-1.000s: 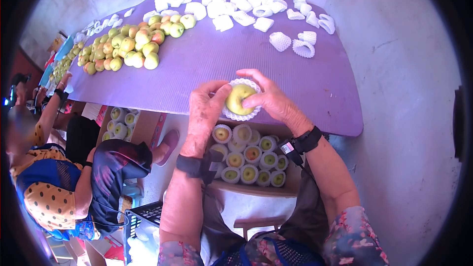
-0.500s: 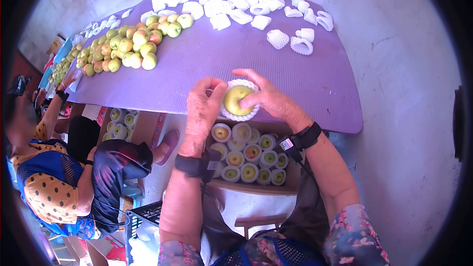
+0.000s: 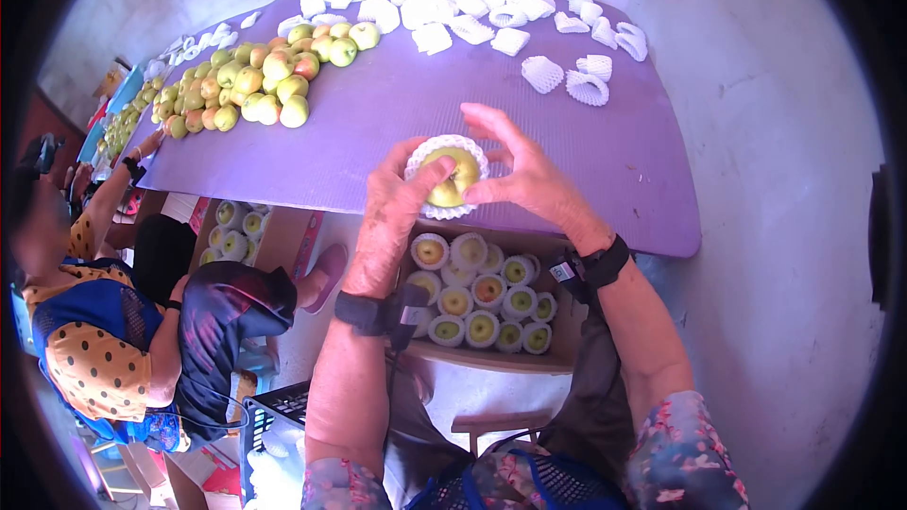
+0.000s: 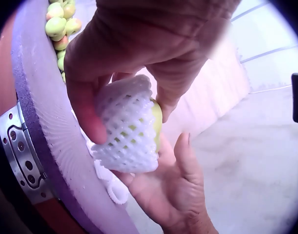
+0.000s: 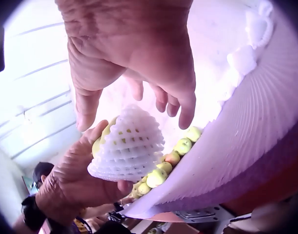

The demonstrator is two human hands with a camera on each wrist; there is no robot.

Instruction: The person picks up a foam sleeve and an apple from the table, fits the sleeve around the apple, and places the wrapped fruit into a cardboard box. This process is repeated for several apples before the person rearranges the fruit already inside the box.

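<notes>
A yellow-green apple (image 3: 450,193) sits inside a white foam net sleeve (image 4: 127,129), just above the table's front edge. My left hand (image 3: 397,191) grips the sleeved apple, thumb across its top and fingers round the net's side. My right hand (image 3: 534,184) is spread beside the apple, fingers apart, the thumb tip close to the fruit in the head view. From the right wrist view, the right hand's fingers (image 5: 186,112) hang over the net without curling round it. Beneath the hands is a cardboard box (image 3: 567,335) of sleeved apples (image 3: 482,328).
On the purple mat-covered table (image 3: 397,132), a heap of bare apples (image 3: 236,85) lies left and many foam sleeves (image 3: 430,9) lie along the back. At left another person (image 3: 99,359) sits by a second box (image 3: 283,231). A black crate (image 3: 279,406) stands low left.
The left thumb has moved from the net's rim onto the apple. My right hand has let go and drawn slightly away, fingers spreading. The sleeved apple has shifted a little left and up.
</notes>
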